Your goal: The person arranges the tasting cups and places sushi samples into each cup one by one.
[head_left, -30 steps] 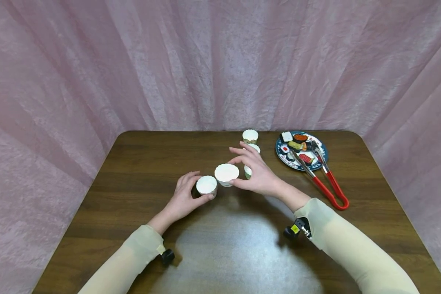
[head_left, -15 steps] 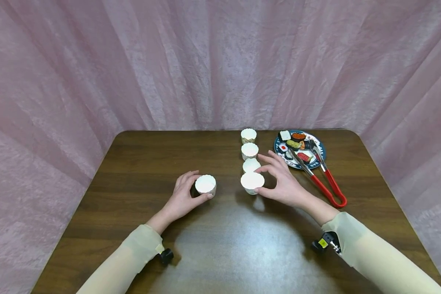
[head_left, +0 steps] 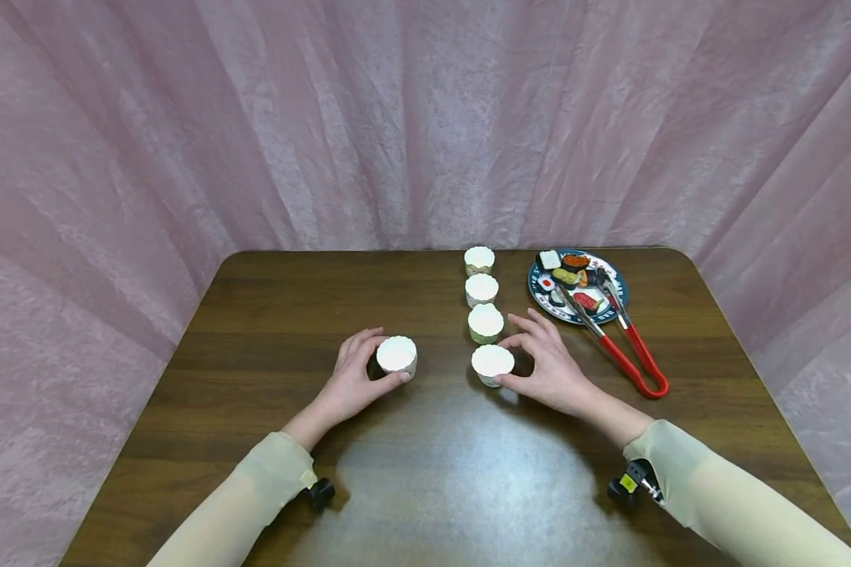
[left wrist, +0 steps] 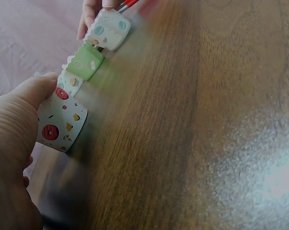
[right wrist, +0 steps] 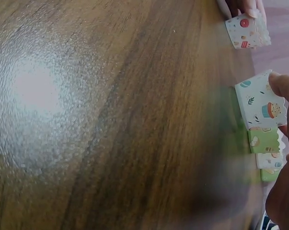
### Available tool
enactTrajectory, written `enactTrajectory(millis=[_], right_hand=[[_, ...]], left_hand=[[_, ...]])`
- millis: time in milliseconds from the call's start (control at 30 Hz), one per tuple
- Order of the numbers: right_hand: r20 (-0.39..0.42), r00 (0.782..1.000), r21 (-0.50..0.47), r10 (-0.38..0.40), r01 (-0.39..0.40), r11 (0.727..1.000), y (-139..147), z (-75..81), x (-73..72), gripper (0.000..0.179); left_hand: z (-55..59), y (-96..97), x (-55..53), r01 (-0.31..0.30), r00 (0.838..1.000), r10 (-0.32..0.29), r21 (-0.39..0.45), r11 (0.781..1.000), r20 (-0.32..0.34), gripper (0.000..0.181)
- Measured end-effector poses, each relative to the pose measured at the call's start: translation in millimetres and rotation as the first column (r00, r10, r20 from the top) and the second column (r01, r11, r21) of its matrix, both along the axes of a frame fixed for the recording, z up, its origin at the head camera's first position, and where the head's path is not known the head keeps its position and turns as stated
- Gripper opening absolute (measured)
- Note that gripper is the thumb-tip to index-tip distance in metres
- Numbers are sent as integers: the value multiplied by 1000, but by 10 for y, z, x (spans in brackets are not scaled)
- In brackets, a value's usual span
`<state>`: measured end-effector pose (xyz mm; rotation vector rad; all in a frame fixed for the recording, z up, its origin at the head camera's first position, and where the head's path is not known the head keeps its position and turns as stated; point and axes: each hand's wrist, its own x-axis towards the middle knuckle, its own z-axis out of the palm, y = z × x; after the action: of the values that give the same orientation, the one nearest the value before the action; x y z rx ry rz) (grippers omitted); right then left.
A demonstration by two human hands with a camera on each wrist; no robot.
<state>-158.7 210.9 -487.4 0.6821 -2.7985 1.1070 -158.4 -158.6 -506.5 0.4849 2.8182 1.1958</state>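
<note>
My left hand [head_left: 351,383] holds a white paper baking cup [head_left: 397,357] between thumb and fingers, left of centre on the table. Red doughnut prints show on that cup in the left wrist view. With thumb and fingertips my right hand [head_left: 549,374] pinches another paper baking cup [head_left: 492,365], which bears a cupcake print [right wrist: 271,110] in the right wrist view. This cup is at the near end of a line of upright cups. Directly behind it stands a green cup [head_left: 485,324], then a white cup [head_left: 481,290] and a further green one [head_left: 479,261].
At the back right lies a blue-rimmed plate [head_left: 549,309] with several sushi pieces. Red-handled tongs [head_left: 638,362] rest across it, their handles reaching over the brown wooden table [head_left: 291,299]. A pink curtain [head_left: 425,126] hangs behind the table.
My right hand has carried its cup rightward, away from the left hand's cup, then down and slightly nearer to the front end of the line. The left hand stays put.
</note>
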Motion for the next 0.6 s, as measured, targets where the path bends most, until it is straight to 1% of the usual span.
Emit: enactTrajectory(millis=[333, 600], right_hand=[[-2, 1000, 21, -28, 28, 999, -37, -18, -2, 47], [5, 999, 29, -35, 35, 999, -38, -40, 4, 54]], left_hand=[[5, -2, 3, -4, 1000, 4, -4, 1000, 11, 72], [12, 12, 13, -25, 1000, 25, 13, 1000, 4, 65]])
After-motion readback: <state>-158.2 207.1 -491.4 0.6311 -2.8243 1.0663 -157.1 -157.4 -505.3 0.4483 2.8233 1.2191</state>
